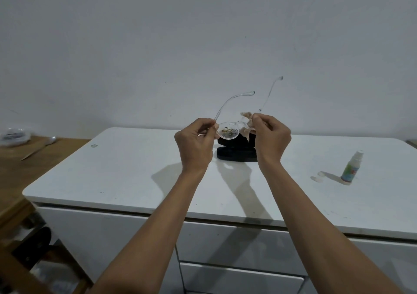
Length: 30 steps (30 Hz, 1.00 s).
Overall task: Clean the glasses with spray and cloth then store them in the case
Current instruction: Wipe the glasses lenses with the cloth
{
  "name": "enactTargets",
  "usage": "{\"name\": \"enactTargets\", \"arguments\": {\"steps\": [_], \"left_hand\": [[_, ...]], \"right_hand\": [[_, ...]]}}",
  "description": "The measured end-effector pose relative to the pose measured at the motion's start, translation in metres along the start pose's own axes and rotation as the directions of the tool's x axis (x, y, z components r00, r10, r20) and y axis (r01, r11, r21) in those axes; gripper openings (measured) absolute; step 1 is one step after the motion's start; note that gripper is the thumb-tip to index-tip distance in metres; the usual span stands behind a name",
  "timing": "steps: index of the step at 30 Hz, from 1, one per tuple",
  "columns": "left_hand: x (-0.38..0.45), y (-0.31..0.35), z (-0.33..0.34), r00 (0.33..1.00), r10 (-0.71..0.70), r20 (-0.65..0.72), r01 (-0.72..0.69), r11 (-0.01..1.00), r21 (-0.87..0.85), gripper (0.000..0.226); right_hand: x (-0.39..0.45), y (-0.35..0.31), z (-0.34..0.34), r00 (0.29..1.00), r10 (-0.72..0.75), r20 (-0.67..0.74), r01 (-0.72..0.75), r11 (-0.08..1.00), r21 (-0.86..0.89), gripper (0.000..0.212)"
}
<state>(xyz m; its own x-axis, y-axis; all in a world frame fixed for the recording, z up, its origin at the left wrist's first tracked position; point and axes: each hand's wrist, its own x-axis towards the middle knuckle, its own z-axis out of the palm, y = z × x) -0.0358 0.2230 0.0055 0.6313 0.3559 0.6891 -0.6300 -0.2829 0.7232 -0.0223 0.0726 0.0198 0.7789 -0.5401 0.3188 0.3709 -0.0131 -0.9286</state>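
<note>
Clear-framed glasses [228,133] held in the air above the white bench [135,169], temples pointing up and away. Left hand [195,145] pinches the frame at its left hinge. Right hand [272,138] pinches a beige cloth [246,115] around the right lens. Black case [237,155] lies open on the bench below the hands. Spray bottle [351,168] stands well to the right, its cap [318,177] beside it.

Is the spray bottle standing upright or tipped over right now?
Upright. The spray bottle stands on its base on the white tabletop, nozzle up, with its cap off and lying beside it.
</note>
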Motion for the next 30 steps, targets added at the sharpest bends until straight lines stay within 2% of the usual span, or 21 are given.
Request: {"name": "enactTargets", "arguments": {"steps": [4,6,13,17,20,26,30], "left_hand": [[0.002,0.004,0.003,0.998,0.06,-0.002,-0.06,0.998,0.025,0.005],[0.003,0.004,0.004,0.997,0.074,-0.003,-0.074,0.997,0.027,0.004],[0.005,-0.003,0.0,0.999,0.035,-0.02,-0.034,0.999,0.034,0.004],[0.006,-0.01,-0.008,0.997,-0.055,-0.051,0.055,0.998,0.002,0.005],[0.007,-0.015,-0.013,0.992,-0.113,-0.061,0.112,0.993,-0.026,0.006],[0.008,-0.024,-0.019,0.984,-0.17,-0.055,0.169,0.985,-0.014,0.012],[0.007,-0.022,-0.019,0.987,-0.147,-0.059,0.146,0.989,-0.006,0.013]], "right_hand": [[0.0,-0.013,0.008,1.0,0.016,-0.02,-0.013,0.993,0.118,0.014],[0.004,-0.011,0.01,1.0,0.019,0.015,-0.021,0.994,0.107,0.012],[0.009,-0.006,0.006,0.954,0.103,0.28,-0.094,0.995,-0.044,0.015],[0.007,-0.005,-0.004,0.883,0.095,0.46,-0.069,0.995,-0.073,0.033],[0.005,0.0,-0.007,0.847,0.075,0.526,-0.028,0.995,-0.097,0.022],[0.003,0.011,-0.007,0.891,0.058,0.45,0.039,0.978,-0.203,0.013],[-0.002,0.015,-0.003,0.949,0.058,0.31,-0.012,0.989,-0.148,0.008]]}}
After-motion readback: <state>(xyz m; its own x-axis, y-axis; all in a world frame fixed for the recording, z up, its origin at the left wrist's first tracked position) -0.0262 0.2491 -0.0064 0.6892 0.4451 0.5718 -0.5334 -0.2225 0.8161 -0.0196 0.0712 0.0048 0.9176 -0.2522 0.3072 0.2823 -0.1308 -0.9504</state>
